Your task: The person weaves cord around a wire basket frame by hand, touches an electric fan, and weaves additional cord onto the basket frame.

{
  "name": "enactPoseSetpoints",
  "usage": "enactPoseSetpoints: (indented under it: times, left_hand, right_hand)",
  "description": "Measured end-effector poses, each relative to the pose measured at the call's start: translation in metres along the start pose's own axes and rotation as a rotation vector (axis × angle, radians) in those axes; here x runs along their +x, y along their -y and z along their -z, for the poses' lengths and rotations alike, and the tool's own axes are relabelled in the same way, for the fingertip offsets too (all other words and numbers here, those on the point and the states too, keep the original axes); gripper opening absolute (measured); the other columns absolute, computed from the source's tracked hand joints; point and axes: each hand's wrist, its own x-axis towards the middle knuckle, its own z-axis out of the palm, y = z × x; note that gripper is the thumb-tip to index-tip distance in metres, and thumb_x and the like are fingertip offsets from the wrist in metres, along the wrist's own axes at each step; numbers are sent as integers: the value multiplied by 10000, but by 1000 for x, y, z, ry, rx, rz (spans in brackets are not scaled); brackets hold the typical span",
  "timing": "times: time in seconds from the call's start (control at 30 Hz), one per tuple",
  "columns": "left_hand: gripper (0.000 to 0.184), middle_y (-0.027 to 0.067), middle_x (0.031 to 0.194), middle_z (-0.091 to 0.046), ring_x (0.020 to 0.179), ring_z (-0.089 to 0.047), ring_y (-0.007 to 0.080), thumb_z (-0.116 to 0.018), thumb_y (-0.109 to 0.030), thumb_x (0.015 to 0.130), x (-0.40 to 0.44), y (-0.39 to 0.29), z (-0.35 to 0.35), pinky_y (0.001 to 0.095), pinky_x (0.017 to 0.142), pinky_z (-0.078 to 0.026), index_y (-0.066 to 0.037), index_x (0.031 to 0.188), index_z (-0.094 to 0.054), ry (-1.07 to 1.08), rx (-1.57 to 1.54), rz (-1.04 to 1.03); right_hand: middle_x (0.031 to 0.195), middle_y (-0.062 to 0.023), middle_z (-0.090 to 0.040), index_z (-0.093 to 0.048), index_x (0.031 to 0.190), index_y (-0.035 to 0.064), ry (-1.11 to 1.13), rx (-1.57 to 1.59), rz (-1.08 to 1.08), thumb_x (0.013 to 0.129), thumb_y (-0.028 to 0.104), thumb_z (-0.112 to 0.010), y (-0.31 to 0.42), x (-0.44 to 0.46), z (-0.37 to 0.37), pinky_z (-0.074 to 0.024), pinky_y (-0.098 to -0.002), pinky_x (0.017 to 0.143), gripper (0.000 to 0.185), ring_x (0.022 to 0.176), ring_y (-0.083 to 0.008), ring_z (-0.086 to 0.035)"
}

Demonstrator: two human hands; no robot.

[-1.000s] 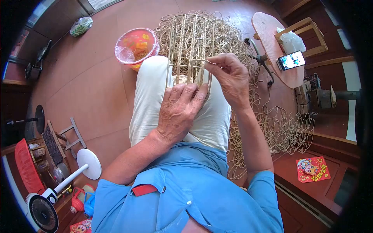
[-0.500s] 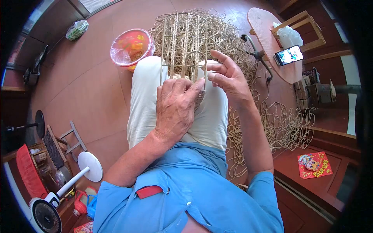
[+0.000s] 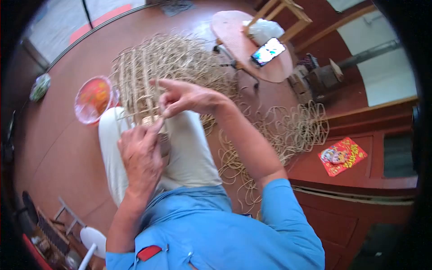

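Note:
A narrow woven frame of straw-coloured rods and twisted cord (image 3: 137, 96) stands over my lap, its near end between my knees. My left hand (image 3: 141, 155) is closed around that near end, the thumb pointing up along its right edge. My right hand (image 3: 186, 98) is at the same edge, thumb and curled fingers pinched close to the left thumb tip, with the index finger stretched out to the left. The pinch seems to be on a strand of cord, largely hidden by the fingers. Behind the frame lies a large heap of loose cord (image 3: 193, 56).
Left of my knees stands a red plastic-lined basin (image 3: 93, 100). A pink-topped table (image 3: 234, 29) at the upper right bears a phone (image 3: 268, 51) and a white plastic bag (image 3: 264, 31). More loose cord (image 3: 292, 130) lies on the floor to the right, near a red printed card (image 3: 342, 156).
The view has swung to the right, so everything sits further left. My right hand's thumb and fingers have closed in at the frame's right edge, beside my left thumb.

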Motion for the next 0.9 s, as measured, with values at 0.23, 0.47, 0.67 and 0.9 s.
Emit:
enactPoseSetpoints:
  times: [0.23, 0.47, 0.67, 0.9]
  left_hand:
    - [440, 35, 1051, -693, 1059, -610, 274, -713, -63, 969, 0, 0, 2, 434, 931, -423, -206, 1379, -781, 9, 17, 21]
    - [393, 24, 1079, -713, 1071, -613, 260, -732, -70, 980, 0, -2, -2, 417, 950, -419, -198, 1346, -794, -26, -43, 51]
    - [382, 25, 1076, -716, 1061, -614, 259, -743, -58, 970, 2, -5, 2, 415, 959, -413, -189, 1327, -786, -12, -45, 75]
    - [397, 27, 1081, -717, 1059, -614, 259, -744, -45, 959, 2, -9, 0, 416, 965, -411, -180, 1332, -766, -21, -95, 99]
  right_hand:
    - [1063, -39, -688, -73, 1755, -43, -36, -8, -1, 892, -2, -875, 8, -2, -11, -568, -279, 911, 1179, 973, -110, -668]
    - [1052, -43, -719, -132, 1746, -42, -264, 131, 19, 911, 54, -887, -10, -21, -27, -590, -289, 865, 1130, 935, -137, -714]
    - [1073, -48, -734, -244, 1726, -34, -282, 172, 0, 910, 67, -897, -18, -26, -32, -594, -296, 857, 1050, 952, -137, -721]
    - [1067, -65, -740, -261, 1708, -64, -301, 160, 18, 902, 60, -901, -15, -26, -32, -602, -287, 828, 1036, 939, -140, -734]
